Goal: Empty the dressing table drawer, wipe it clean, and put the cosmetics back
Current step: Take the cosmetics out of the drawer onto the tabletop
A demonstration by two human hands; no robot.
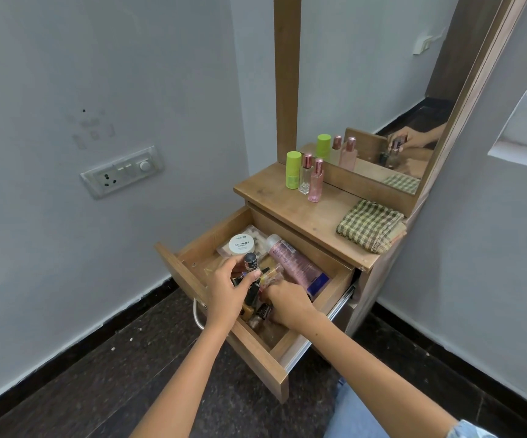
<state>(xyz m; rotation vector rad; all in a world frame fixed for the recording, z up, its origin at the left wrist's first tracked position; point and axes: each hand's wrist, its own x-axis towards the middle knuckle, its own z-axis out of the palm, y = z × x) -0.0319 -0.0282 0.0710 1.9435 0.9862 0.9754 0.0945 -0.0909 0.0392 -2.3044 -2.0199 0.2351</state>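
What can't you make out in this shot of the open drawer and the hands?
Head view only:
- What the right hand is gripping: its own fingers cover it.
- Items under the left hand: partly hidden.
- Small print on the white nail polish jar: too small.
- Drawer floor: covered by cosmetics.

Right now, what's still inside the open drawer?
Inside the drawer: a white nail polish jar, a pink tube, small bottles. The left hand grips a black-capped bottle; the right hand covers the rest.
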